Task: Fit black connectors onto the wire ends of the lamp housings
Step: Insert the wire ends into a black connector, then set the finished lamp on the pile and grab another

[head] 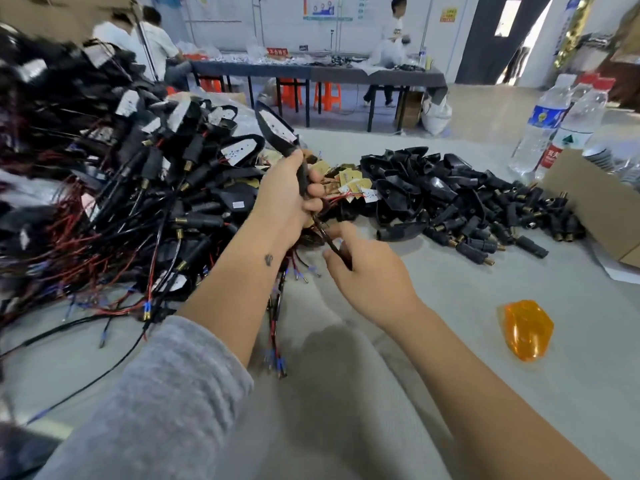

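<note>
Fingers of left hand (282, 199) clamp the light black plastic lamp housing (277, 131) mid-frame; right hand (367, 268) pinches its limp, thin black wire (327, 237) near the end.

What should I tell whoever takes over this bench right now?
Left hand grips one lamp housing upright. Right hand pinches its wires below; whether a connector is on yet, can't tell. Wired housings are heaped to the left, loose black connectors to the right, an orange lens lies nearer. Many connectors remain unfitted.
</note>
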The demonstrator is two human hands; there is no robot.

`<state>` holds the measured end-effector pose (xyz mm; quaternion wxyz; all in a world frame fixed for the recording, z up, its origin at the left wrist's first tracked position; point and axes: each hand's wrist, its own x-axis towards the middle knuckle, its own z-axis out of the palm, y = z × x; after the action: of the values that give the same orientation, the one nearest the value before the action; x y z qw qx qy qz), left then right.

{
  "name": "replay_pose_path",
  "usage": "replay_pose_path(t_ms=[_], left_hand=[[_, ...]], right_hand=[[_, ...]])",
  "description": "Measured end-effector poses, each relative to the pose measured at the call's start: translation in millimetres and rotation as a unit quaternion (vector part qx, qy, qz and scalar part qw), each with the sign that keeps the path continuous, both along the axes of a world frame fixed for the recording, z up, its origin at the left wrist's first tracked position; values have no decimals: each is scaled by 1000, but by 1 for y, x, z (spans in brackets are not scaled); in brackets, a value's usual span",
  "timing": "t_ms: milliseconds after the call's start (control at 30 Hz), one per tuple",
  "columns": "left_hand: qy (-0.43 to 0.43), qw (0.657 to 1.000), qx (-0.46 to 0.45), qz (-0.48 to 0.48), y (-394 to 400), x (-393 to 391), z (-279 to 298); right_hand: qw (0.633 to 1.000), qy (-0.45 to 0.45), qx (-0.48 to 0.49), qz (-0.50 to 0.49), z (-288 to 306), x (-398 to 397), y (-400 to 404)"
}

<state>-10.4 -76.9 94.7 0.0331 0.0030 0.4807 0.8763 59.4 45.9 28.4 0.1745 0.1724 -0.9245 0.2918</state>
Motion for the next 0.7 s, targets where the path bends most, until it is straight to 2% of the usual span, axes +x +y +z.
replay_pose_path(t_ms=[167,267,333,400,500,567,600,633,667,700], left_hand=[[-23,994,-108,17,-40,-2,10],[-2,983,-180,32,-69,-6,22],[22,970,-236,60,-91,-11,37],[44,941,-323,94,-113,-18,55],[62,866,-479,129,-140,-33,74],[57,796,-586,140,-152,-43,75],[48,743,-649,155,-156,-48,72],[37,676,-714,179,-159,-51,66],[29,607,-766,209,-159,-53,59],[30,554,-798,237,-158,-54,53]], right_hand=[[991,-86,-58,90,10,4,-46],[978,-112,-117,130,18,-2,-79],[968,-124,-153,153,27,-8,-100],[960,-123,-176,178,34,-11,-121],[953,-119,-181,212,37,-11,-144],[945,-134,-185,232,33,-10,-148],[943,-140,-189,234,29,-10,-145],[945,-140,-190,228,25,-11,-140],[949,-136,-186,217,22,-13,-134],[953,-134,-179,203,18,-15,-125]])
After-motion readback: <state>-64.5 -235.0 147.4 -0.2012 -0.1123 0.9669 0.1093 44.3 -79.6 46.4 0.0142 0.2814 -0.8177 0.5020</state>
